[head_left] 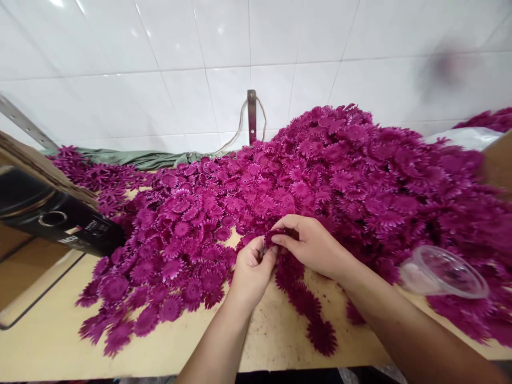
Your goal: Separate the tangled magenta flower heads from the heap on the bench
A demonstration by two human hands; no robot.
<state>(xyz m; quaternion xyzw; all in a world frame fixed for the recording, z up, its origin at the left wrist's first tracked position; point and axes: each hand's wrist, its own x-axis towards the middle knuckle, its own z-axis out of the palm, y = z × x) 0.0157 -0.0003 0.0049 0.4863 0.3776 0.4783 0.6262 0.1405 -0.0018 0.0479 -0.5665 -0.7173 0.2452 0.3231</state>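
Pinching purple petal piece (pixel 274 235) from either side: left hand (pixel 253 268), right hand (pixel 311 242), neither nearer; long axis unclear.

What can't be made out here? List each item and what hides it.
In the head view:
Held purple flower: mostly covered by the left hand and right hand.
Black canister: smallest print too tiny to read.
Right-side cardboard: cut off by the edge.
Dark smudge, upper right: too blurred to identify.
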